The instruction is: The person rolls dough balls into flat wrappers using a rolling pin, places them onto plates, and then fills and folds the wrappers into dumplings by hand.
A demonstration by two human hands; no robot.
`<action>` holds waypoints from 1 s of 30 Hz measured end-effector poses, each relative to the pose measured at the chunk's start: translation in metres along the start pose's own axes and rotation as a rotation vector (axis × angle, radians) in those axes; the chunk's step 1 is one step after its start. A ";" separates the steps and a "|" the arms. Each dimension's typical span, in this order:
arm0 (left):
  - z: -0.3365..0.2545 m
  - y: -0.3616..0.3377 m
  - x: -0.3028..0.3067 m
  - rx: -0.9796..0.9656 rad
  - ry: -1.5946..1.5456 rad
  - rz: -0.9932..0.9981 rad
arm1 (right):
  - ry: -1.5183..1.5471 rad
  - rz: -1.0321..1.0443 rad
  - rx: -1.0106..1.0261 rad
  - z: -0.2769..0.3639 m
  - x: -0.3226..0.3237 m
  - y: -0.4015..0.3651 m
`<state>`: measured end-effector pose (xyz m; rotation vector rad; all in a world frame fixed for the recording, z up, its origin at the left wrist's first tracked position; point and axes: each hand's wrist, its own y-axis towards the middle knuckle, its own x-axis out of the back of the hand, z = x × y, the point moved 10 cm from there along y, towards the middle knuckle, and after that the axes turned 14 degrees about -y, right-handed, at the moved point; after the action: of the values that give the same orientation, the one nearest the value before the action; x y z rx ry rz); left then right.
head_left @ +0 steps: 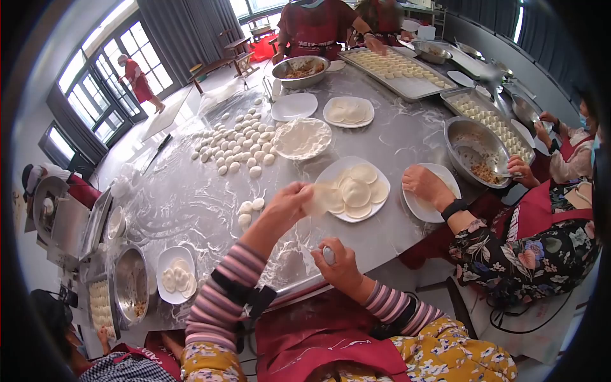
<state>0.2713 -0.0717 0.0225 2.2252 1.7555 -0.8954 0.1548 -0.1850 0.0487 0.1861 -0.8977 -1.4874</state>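
Observation:
My left hand [287,207] pinches the edge of a thin round dough wrapper [320,200], blurred by motion, at the left rim of a white plate [330,170]. Flat wrappers [358,192] are piled on that plate. Nearer to my body, my right hand [340,266] is closed around a small rolling pin; its rounded pale end [328,255] shows between the fingers. Small dough pieces [245,219] lie on the floured table [191,223] to the left of my left hand.
Many dough pieces [238,143] and a flour bowl [302,138] are farther back. At right, a co-worker's hand [428,184] is over another plate [414,205], near a filling bowl [474,149]. Trays of dumplings [398,71] stand beyond. A knife [159,151] lies at left.

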 end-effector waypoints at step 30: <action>0.016 -0.195 0.018 -0.634 1.528 -0.539 | -0.066 -0.089 0.015 -0.017 -0.022 0.018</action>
<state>0.0871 -0.0071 0.0440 1.8855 2.5263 1.6363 0.1827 -0.1695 0.0400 0.1907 -0.9645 -1.5776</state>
